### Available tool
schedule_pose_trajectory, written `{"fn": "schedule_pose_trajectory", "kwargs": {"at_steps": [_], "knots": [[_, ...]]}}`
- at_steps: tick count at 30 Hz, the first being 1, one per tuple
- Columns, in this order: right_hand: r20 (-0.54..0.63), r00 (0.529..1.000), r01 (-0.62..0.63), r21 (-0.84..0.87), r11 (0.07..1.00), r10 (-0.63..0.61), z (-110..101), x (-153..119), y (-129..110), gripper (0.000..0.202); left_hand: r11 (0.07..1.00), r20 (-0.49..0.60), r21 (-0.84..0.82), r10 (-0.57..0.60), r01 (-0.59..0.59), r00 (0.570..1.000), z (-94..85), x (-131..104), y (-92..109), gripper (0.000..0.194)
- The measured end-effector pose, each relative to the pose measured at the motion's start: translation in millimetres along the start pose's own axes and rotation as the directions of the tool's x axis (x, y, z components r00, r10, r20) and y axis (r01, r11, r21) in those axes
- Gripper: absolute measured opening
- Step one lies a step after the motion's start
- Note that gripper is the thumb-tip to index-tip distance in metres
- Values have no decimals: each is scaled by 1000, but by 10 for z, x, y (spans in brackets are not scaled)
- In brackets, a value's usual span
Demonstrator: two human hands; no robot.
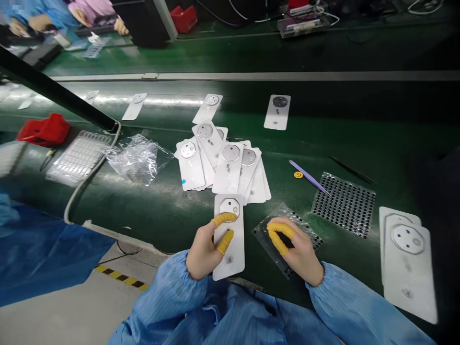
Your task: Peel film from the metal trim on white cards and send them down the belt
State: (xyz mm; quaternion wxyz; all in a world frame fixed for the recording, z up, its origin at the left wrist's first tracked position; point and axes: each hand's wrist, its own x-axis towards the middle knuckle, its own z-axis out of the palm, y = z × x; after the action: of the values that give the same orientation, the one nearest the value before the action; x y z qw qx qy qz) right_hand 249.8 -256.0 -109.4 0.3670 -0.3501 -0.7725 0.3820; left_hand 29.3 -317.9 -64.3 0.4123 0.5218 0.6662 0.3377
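Observation:
A white phone back cover (237,244) with a round camera ring lies flat at the bench's near edge. My left hand (208,247) rests on it, thumb and forefinger apart, both in yellow finger cots. Over a clear sheet with black dots (271,249), to the right of the cover, my right hand (296,249) is closed in a pinch. Whatever sits between its yellow-covered fingertips is too small to make out. Beyond my left hand spreads an overlapping pile of white back covers (226,175). Farther right lies another sheet of black dots (343,203), with purple tweezers (307,176) reaching onto it.
Two stacked covers (409,273) lie at the far right. Dark tweezers (352,170) and a yellow finger cot (298,175) are nearby. Crumpled plastic (138,158), clear trays (79,158) and a red bin (45,130) occupy the left. Single covers (277,112) line the back strip; co-workers' hands (121,26) show beyond.

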Motion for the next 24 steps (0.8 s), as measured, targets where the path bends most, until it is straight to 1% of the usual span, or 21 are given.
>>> {"fn": "schedule_pose_trajectory", "kwargs": {"at_steps": [2,3,4,6,8,10,12,15,19,21,24], "knots": [[-18,999,32,-25,999,-33,-42,-15,-63,20,995,-100,-102,-29,19,995,-21,-136,88,58],[-45,998,36,-50,998,-39,-68,-21,-108,25,988,-114,-152,-44,26,992,15,-190,141,66],[-79,996,32,-77,997,-38,-96,-24,-161,30,980,-105,-195,-53,31,993,75,-231,197,70],[-107,993,28,-113,993,-40,-150,-28,-278,38,969,-51,-247,-35,21,998,228,-270,307,69],[-53,997,57,-116,992,-63,-194,-31,-383,42,965,8,-261,-1,3,1000,369,-273,403,62],[10,993,119,-105,987,-119,-224,-43,-450,47,965,41,-263,11,0,999,458,-259,477,58],[2,988,152,-119,981,-153,-245,-68,-476,51,967,46,-253,18,-5,999,498,-243,522,57],[-28,985,164,-163,973,-171,-275,-114,-468,53,973,25,-219,75,-68,997,514,-227,546,57],[6,984,179,-180,967,-181,-318,-127,-466,55,974,42,-185,138,-128,990,537,-216,552,62],[3,983,182,-204,962,-185,-333,-106,-491,55,972,53,-199,142,-129,989,553,-216,562,64],[1,985,170,-255,952,-175,-345,-68,-547,56,971,52,-220,106,-92,993,572,-229,576,63]]}}
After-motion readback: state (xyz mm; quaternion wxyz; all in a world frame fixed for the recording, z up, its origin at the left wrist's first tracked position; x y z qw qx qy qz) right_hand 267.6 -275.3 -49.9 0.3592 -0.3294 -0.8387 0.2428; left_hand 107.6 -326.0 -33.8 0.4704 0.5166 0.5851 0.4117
